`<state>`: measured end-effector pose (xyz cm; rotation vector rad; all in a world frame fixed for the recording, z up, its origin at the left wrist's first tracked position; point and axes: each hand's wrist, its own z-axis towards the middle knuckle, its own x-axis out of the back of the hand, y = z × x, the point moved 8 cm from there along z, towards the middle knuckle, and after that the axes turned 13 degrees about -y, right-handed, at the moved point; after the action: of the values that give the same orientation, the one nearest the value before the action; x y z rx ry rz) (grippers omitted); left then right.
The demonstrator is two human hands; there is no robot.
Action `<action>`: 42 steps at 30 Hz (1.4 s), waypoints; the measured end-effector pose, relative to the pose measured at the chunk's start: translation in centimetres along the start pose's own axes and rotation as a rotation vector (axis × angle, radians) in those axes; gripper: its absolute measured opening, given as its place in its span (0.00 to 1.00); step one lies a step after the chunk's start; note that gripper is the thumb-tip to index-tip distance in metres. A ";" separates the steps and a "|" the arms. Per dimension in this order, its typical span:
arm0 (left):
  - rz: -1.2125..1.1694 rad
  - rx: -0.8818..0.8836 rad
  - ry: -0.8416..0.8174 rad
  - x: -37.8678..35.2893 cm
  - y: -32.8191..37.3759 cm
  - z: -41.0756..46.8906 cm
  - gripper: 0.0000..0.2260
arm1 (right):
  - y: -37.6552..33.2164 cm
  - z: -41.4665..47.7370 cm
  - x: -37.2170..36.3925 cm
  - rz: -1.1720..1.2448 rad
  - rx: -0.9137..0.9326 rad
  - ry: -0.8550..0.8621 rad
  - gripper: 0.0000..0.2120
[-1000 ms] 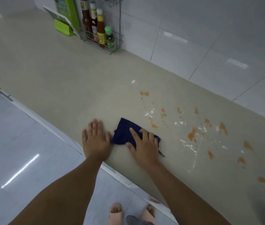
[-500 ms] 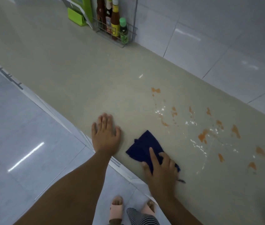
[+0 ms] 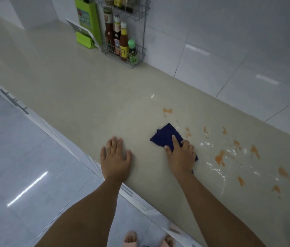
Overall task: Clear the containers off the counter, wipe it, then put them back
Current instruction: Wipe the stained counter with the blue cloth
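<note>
The surface (image 3: 80,97) carried orange sauce stains (image 3: 219,157) and wet glints to the right. The right hand (image 3: 180,157) pressed flat on a dark blue cloth (image 3: 165,135) at the stains' left edge, fingers spread. The left hand (image 3: 115,159) lay released, palm down, near the front edge. Sauce bottles (image 3: 123,41) stood in a wire rack (image 3: 141,52) by the wall.
</note>
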<state>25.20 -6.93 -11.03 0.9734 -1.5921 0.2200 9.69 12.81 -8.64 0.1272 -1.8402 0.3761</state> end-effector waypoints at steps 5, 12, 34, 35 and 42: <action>-0.018 0.010 0.016 0.2 -0.1 0.0 0.28 | 5.4 -3.5 0.2 0.027 -0.083 0.050 0.27; 0.003 -0.002 -0.003 -0.1 -0.1 0.0 0.28 | 6.2 -12.1 -2.4 -0.049 -0.045 0.077 0.24; 0.030 0.078 -0.039 -0.5 1.9 3.3 0.30 | 1.3 -0.8 -0.6 0.042 -0.065 0.111 0.24; 0.030 0.076 -0.039 -0.5 1.9 3.2 0.31 | 0.4 -1.0 -0.9 0.047 -0.065 0.109 0.24; 0.025 0.077 -0.031 -0.5 1.9 3.1 0.31 | -8.3 3.7 -1.2 0.000 0.149 0.022 0.25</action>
<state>21.64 -7.40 -11.67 1.0205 -1.6349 0.2866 8.92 3.68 -9.12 0.2249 -1.7896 0.5130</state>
